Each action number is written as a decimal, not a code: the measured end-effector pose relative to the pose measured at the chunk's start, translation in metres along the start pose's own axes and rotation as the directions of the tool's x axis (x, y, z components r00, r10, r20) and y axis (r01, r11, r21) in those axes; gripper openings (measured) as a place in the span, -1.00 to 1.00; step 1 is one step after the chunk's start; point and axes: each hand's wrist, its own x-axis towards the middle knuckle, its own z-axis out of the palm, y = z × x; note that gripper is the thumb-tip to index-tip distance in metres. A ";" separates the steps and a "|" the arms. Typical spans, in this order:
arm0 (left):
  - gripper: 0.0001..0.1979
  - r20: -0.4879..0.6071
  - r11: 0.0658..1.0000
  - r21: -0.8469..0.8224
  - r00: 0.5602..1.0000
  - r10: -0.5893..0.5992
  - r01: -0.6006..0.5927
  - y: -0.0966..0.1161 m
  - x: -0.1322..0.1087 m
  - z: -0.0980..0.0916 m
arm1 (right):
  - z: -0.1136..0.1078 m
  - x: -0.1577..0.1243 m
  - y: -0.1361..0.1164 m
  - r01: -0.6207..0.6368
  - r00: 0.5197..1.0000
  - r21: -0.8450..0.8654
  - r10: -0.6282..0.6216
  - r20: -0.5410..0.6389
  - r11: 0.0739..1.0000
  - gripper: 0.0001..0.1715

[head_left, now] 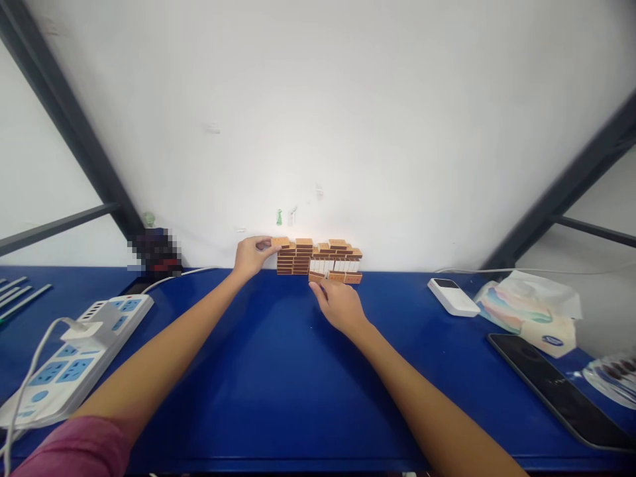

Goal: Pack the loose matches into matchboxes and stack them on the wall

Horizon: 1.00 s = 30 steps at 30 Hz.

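Note:
Small flat orange-brown boxes with dark edges, like matchboxes, are piled against the wall in the middle. My left hand (252,256) pinches a box (279,242) at the top of the left stack (285,262). Beside it rises another stack (302,258) of flat boxes. My right hand (342,305) is closed at a box (317,276) at the front of the right group; its fingertips are partly hidden. Behind that box, several boxes stand with white faces (322,265) showing, and more brown boxes (338,244) lie across their tops.
On the left of the blue table (298,411) lies a white power strip (50,377) with a plugged-in charger (83,334). To the right are a white device (453,297), a tissue pack (527,308) and a black phone (556,391). The white wall (318,119) stands behind.

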 end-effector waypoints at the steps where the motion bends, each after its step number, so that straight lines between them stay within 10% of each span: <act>1: -0.59 0.000 1.000 -0.004 1.000 -0.004 0.004 0.000 0.000 0.002 | 0.001 0.000 0.001 -0.006 1.000 -0.007 0.006 0.000 1.000 -0.46; 10: -0.63 -0.018 0.999 0.038 0.999 -0.035 0.036 0.004 0.004 0.023 | 0.000 0.000 0.000 -0.013 1.000 -0.035 0.013 0.007 0.999 -0.47; 16: -0.56 -0.036 0.977 0.212 0.999 -0.013 0.021 -0.002 -0.023 0.003 | 0.001 0.000 0.001 -0.017 0.999 -0.045 0.019 0.030 0.999 -0.47; 23: -0.79 0.270 0.941 0.289 0.958 0.098 -0.177 -0.033 -0.098 -0.048 | 0.008 -0.001 0.006 -0.018 0.999 -0.090 0.021 0.029 0.996 -0.73; 30: -0.60 0.450 0.867 0.348 0.875 0.179 -0.356 -0.025 -0.108 -0.036 | 0.015 0.001 0.011 0.016 0.990 -0.202 0.013 0.142 0.979 -0.76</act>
